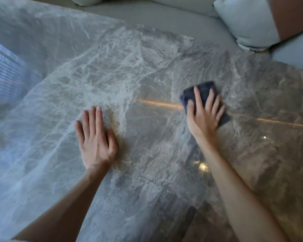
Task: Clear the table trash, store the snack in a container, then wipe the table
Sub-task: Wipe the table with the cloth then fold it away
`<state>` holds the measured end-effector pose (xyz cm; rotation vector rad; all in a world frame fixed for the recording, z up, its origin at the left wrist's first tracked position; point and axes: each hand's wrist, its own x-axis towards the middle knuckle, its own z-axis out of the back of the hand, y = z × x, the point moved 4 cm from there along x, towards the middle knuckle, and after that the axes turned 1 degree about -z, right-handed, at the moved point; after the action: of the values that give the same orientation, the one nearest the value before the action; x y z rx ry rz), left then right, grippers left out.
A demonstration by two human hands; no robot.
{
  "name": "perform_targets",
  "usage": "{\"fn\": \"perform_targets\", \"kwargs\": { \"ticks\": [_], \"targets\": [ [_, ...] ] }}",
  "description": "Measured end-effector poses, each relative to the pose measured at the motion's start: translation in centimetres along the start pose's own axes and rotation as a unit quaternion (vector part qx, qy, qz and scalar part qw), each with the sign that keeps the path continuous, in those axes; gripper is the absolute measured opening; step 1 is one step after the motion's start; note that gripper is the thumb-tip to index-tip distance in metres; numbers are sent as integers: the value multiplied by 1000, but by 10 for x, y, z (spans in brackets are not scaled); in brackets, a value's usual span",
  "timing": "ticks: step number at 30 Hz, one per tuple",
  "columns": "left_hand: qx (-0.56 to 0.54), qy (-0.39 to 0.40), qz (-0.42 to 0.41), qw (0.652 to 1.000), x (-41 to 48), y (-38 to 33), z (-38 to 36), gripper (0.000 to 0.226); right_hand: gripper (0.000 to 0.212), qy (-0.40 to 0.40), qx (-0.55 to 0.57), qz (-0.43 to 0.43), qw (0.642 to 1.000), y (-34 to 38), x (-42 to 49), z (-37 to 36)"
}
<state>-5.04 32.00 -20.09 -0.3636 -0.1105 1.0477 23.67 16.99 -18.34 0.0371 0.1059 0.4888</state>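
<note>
A glossy grey marble table (138, 70) fills the view. My right hand (204, 114) lies flat with spread fingers on a folded dark blue cloth (204, 89), pressing it onto the tabletop right of centre. My left hand (94, 138) rests palm down on the bare marble, fingers apart, holding nothing, about two hand widths left of the cloth. No trash or snack is in sight.
A pale sofa (164, 14) runs along the table's far side, with a light cushion (247, 23) at the upper right. Window blinds reflect in the marble at the left edge (5, 70). Light streaks and spots glint on the right half.
</note>
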Motion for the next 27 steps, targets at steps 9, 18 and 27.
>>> {"fn": "perform_targets", "kwargs": {
  "ticks": [9,18,27],
  "targets": [
    [-15,1,14,1000,-2,-3,6,66,54,36,46,308,950,43,-171,-31],
    [-215,19,51,975,-34,5,42,75,53,86,-13,133,987,-98,-246,-20],
    [-269,-19,123,955,-149,3,37,50,52,23,95,136,986,79,-161,-17]
  ]
}}
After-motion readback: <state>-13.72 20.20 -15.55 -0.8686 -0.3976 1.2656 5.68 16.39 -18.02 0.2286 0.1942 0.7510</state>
